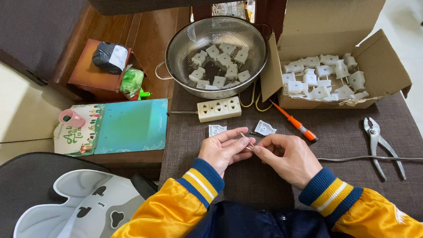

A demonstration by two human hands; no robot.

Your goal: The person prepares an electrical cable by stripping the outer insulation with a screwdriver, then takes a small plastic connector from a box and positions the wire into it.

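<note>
My left hand (223,150) and my right hand (288,156) meet over the brown table mat (343,142), fingertips pinched together on a small thin metal piece (246,140) between them. Which hand bears it most is hard to tell. Just beyond the fingers lie two white plug shells, one (216,129) on the left and one (265,128) on the right. An orange-handled screwdriver (297,125) lies right of them. A cream power strip (219,109) sits further back.
A metal colander (171,50) holds several white plug parts. An open cardboard box (383,61) at the back right holds several more. Pliers (378,143) and a grey cable (363,158) lie at the right. A teal board (132,126) and pink tape roll (72,118) are left.
</note>
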